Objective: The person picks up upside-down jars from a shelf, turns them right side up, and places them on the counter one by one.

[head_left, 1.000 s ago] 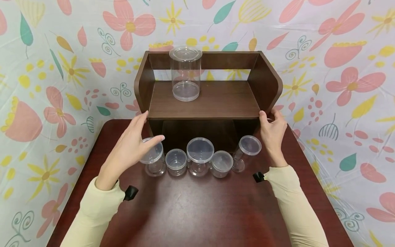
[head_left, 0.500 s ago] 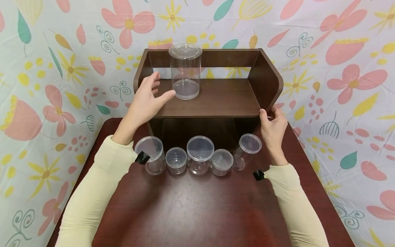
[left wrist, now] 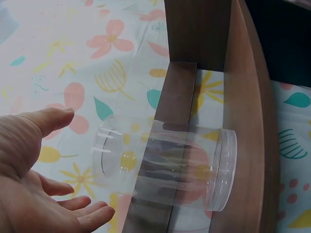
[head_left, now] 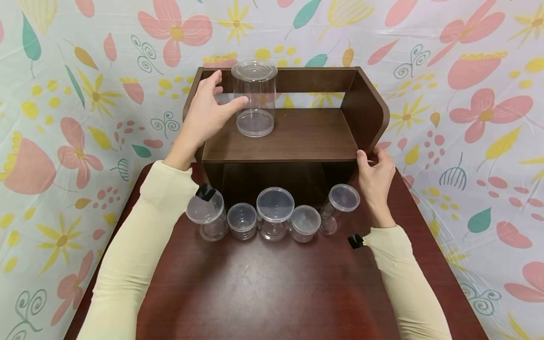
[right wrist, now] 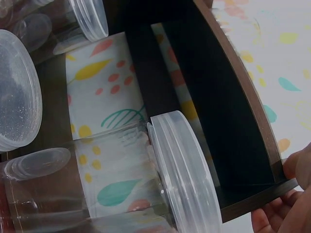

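On the upper board of a dark brown wooden shelf (head_left: 314, 141) stands a tall clear plastic jar (head_left: 256, 101) with a clear lid, left of the middle. My left hand (head_left: 206, 111) is raised just to its left, thumb and fingers spread. In the left wrist view a gap shows between the left hand (left wrist: 29, 160) and the jar (left wrist: 165, 165). At the shelf's front right corner, my right hand (head_left: 377, 177) pinches the board's edge. The right wrist view shows its thumb on top and curled fingers (right wrist: 272, 213) underneath.
Several clear lidded jars of different sizes stand in a row before the shelf's lower opening, among them a wide one (head_left: 275, 212), a short one (head_left: 242, 222) and a slim one (head_left: 343, 200). They stand on a dark red table (head_left: 272, 283). A flowered cloth (head_left: 467, 141) hangs behind.
My left hand has risen from the shelf's front left corner, up and inward to beside the tall jar. The right hand has stayed on the shelf corner.
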Demonstrator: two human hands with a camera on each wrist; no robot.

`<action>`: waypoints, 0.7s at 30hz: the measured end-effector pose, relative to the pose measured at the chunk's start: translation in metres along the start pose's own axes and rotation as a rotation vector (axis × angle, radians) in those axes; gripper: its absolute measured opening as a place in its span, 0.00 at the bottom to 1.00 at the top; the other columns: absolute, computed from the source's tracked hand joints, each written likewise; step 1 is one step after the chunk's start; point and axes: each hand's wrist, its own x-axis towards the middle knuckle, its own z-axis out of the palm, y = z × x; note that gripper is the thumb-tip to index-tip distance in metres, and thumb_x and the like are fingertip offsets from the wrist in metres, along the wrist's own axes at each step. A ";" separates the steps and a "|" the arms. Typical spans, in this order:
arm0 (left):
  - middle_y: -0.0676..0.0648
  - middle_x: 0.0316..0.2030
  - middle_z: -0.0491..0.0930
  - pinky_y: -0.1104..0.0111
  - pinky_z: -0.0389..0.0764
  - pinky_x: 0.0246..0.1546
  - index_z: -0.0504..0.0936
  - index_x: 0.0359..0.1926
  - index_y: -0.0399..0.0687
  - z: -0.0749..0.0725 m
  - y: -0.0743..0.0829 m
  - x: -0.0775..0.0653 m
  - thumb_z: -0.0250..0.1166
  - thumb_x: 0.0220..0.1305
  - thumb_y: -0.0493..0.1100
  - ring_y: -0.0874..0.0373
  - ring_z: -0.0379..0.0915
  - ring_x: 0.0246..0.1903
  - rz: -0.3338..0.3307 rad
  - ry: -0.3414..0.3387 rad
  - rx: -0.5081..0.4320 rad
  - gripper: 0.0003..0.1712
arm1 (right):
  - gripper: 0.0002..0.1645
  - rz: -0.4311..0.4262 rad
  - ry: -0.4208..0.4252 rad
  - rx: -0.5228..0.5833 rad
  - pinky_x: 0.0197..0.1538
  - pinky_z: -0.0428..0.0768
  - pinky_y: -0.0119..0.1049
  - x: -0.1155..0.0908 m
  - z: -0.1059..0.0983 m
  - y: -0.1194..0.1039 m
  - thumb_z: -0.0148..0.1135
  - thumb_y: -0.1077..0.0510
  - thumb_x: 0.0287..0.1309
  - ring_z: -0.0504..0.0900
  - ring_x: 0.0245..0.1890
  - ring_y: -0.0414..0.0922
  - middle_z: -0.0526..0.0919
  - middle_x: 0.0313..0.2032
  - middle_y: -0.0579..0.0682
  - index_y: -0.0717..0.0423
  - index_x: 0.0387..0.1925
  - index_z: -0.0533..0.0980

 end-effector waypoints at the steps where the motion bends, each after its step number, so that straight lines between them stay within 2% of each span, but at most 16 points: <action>1: 0.50 0.80 0.50 0.67 0.64 0.70 0.49 0.83 0.49 0.000 0.001 0.002 0.69 0.66 0.60 0.59 0.56 0.75 -0.007 -0.004 0.000 0.56 | 0.13 0.001 0.000 0.002 0.40 0.74 0.22 0.000 0.000 0.000 0.65 0.63 0.63 0.76 0.33 0.33 0.82 0.33 0.58 0.73 0.40 0.81; 4: 0.50 0.80 0.49 0.67 0.64 0.70 0.49 0.83 0.52 0.001 0.002 0.009 0.68 0.66 0.61 0.60 0.55 0.75 -0.014 -0.009 0.007 0.55 | 0.13 0.004 -0.001 0.004 0.40 0.74 0.22 0.000 0.000 0.000 0.65 0.62 0.63 0.76 0.33 0.33 0.82 0.33 0.57 0.73 0.40 0.81; 10: 0.46 0.78 0.51 0.66 0.63 0.70 0.59 0.80 0.59 0.005 0.006 0.021 0.69 0.65 0.61 0.55 0.56 0.75 0.010 -0.002 -0.003 0.48 | 0.14 0.004 -0.001 0.001 0.40 0.74 0.22 0.000 0.000 0.001 0.65 0.62 0.63 0.76 0.32 0.32 0.83 0.34 0.59 0.73 0.41 0.81; 12: 0.46 0.79 0.51 0.66 0.62 0.70 0.60 0.80 0.59 0.006 0.007 0.025 0.69 0.65 0.61 0.55 0.55 0.75 0.008 0.001 0.002 0.47 | 0.14 0.004 0.000 -0.003 0.40 0.74 0.22 0.000 0.000 0.000 0.65 0.62 0.63 0.76 0.32 0.32 0.83 0.35 0.59 0.73 0.41 0.81; 17: 0.47 0.78 0.52 0.69 0.63 0.68 0.58 0.80 0.55 0.008 0.009 0.033 0.68 0.65 0.63 0.58 0.55 0.74 -0.008 0.005 0.017 0.50 | 0.14 0.004 -0.004 -0.014 0.41 0.74 0.21 0.001 0.000 0.000 0.65 0.61 0.63 0.76 0.33 0.31 0.83 0.36 0.59 0.72 0.42 0.82; 21: 0.50 0.78 0.53 0.71 0.63 0.68 0.52 0.82 0.55 0.010 0.011 0.040 0.68 0.64 0.64 0.63 0.56 0.73 -0.029 -0.007 0.016 0.54 | 0.14 0.005 -0.002 -0.015 0.41 0.74 0.22 0.000 -0.001 0.000 0.66 0.61 0.63 0.76 0.34 0.32 0.83 0.36 0.58 0.72 0.42 0.82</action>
